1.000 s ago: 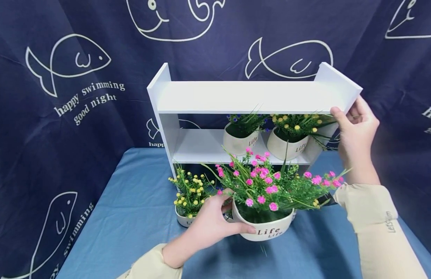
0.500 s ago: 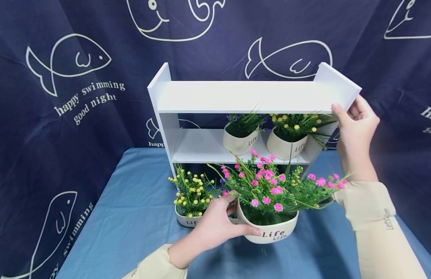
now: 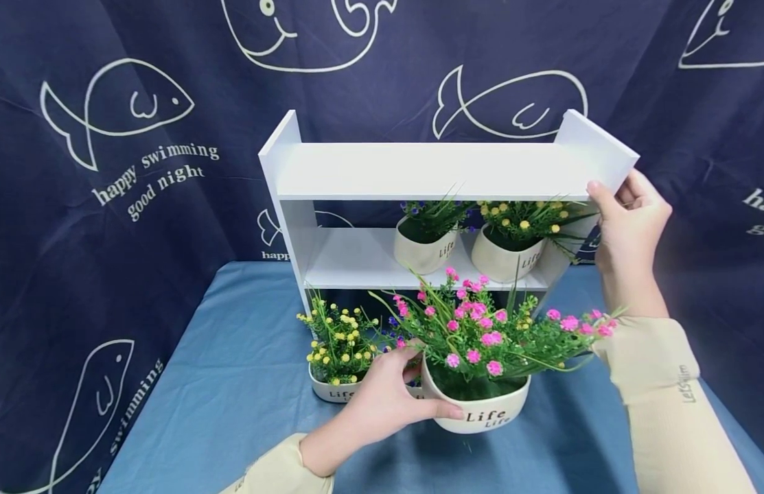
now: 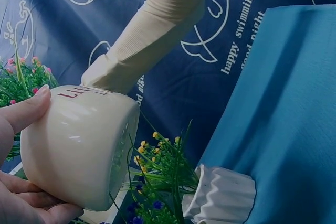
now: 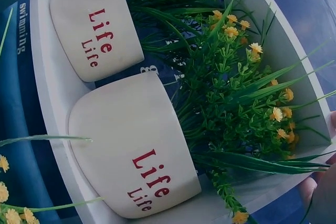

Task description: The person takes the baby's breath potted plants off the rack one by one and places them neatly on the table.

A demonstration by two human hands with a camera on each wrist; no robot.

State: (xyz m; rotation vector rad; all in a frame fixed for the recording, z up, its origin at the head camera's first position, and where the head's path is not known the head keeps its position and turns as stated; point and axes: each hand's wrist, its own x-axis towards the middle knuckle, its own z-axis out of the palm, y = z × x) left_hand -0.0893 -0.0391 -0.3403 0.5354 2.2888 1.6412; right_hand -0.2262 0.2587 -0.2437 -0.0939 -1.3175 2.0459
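Note:
My left hand (image 3: pixel 390 394) grips the left side of a white "Life" flowerpot (image 3: pixel 483 412) with pink flowers (image 3: pixel 474 322). The flowerpot hangs above the cloth in front of the shelf; its smooth wall (image 4: pixel 79 145) and my thumb show in the left wrist view. With thumb in front and fingers behind, my right hand (image 3: pixel 631 223) pinches the right side panel of the white shelf (image 3: pixel 431 168). On the middle board stand a blue-flowered pot (image 3: pixel 421 250) and a yellow-flowered pot (image 3: pixel 505 257), both close in the right wrist view.
A yellow-flowered pot (image 3: pixel 335 391) stands at the shelf's lower left, with blue flowers (image 3: pixel 395 333) beside it, partly hidden by my left hand. A white ribbed pot (image 4: pixel 226 192) shows in the left wrist view. Blue cloth (image 3: pixel 252 412) covers the table; a fish-print curtain (image 3: pixel 369 96) hangs behind.
My left hand has carried the pink-flowered pot slightly right and toward me, then nearly stopped. My right hand stays on the shelf panel, which has barely shifted.

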